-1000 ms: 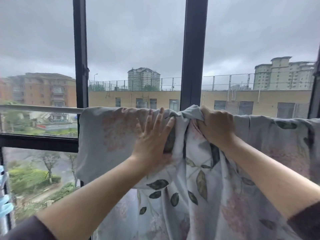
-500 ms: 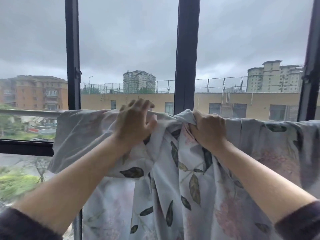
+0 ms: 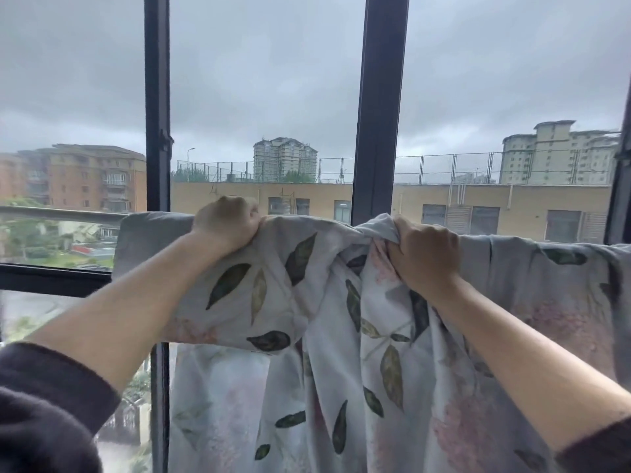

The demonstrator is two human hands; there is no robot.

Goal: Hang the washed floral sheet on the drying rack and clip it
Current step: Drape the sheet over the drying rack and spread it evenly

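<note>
The floral sheet (image 3: 345, 336), pale grey with dark leaves and pink blooms, hangs over a horizontal rack bar (image 3: 61, 213) in front of the window. My left hand (image 3: 227, 225) grips the sheet's top fold at the bar, fingers curled into the cloth. My right hand (image 3: 423, 256) grips a bunched knot of fabric a little to the right, at the same height. Between my hands the cloth sags in folds. The bar is bare only at the far left; the sheet covers the rest. No clips show.
Dark vertical window frames (image 3: 379, 107) stand just behind the sheet, with a horizontal frame rail (image 3: 54, 278) lower left. Glass and buildings lie beyond. The sheet runs past the right edge of view.
My left hand went from flat against the sheet to gripping its top fold and slid left along the bar. The cloth between my hands spread wider. My right hand kept its hold.
</note>
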